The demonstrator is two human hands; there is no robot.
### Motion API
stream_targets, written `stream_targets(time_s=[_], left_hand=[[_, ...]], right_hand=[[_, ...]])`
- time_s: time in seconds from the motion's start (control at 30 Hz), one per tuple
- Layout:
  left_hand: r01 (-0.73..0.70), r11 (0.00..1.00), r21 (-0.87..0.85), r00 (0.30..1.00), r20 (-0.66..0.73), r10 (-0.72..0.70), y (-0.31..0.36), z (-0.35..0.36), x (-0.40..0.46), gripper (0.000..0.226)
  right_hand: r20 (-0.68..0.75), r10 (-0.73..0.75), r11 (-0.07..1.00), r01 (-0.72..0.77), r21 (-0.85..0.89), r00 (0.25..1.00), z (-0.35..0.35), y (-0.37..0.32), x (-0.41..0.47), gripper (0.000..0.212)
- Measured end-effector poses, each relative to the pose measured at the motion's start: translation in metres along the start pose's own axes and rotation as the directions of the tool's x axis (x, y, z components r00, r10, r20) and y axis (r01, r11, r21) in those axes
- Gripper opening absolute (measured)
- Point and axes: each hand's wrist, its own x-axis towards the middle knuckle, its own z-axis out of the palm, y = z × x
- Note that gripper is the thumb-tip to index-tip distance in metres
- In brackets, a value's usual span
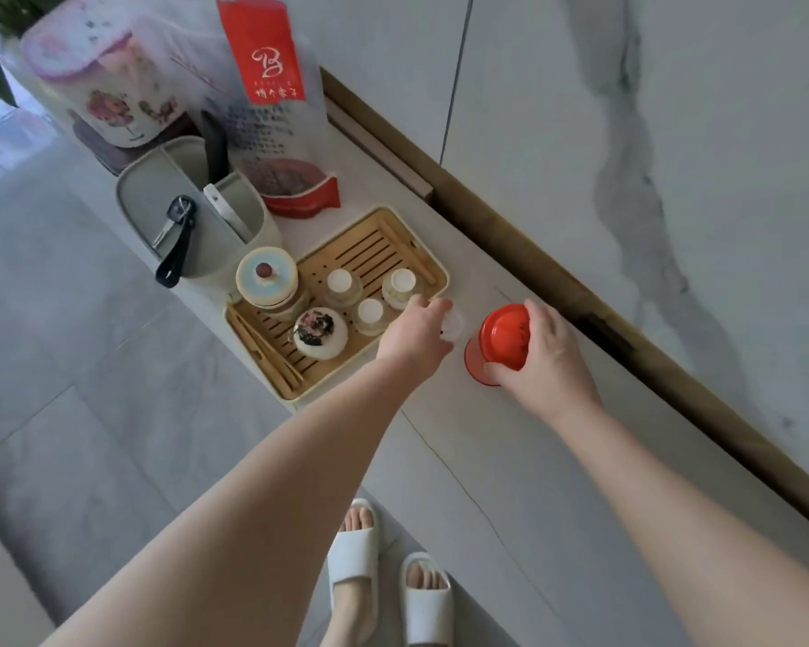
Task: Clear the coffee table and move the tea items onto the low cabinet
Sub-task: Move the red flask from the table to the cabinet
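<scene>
A bamboo tea tray (395, 235) stands on the low white cabinet (524, 441). On it are a lidded glass teapot (267, 280), a painted round lid (320, 332), three small glass cups (343, 284) and wooden tongs (267, 350). My left hand (416, 331) reaches over the tray's right edge and grips a small clear glass cup (453, 323) just beside the tray. My right hand (540, 352) is wrapped around a red tea canister (498, 340) that stands on the cabinet top to the right of the tray.
Behind the tray stand a grey holder (178, 198) with keys and tools, a red and clear snack bag (272, 109) and a flowered jar (108, 81). A wooden ledge (580, 291) and marble wall run along the right. Grey floor tiles lie left; my slippered feet (388, 576) are below.
</scene>
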Motion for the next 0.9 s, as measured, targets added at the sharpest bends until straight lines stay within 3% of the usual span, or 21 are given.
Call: stream_targets(time_s=[0.47, 0.67, 0.9], left_hand=[[-0.015, 0.997, 0.079, 1.000, -0.013, 0.016, -0.017, 0.035, 0.022, 0.057], [0.018, 0.997, 0.078, 1.000, -0.027, -0.016, -0.011, 0.034, 0.020, 0.072], [0.177, 0.984, -0.013, 0.984, 0.004, -0.177, -0.007, 0.000, -0.040, 0.062]], right_hand=[[-0.029, 0.019, 0.999, -0.020, -0.046, 0.999, 0.025, 0.007, 0.011, 0.091], [0.010, 0.048, 0.994, -0.046, -0.102, 0.999, 0.029, 0.012, 0.005, 0.095], [0.022, -0.139, 0.953, 0.140, -0.270, 0.990, -0.006, -0.021, -0.023, 0.073]])
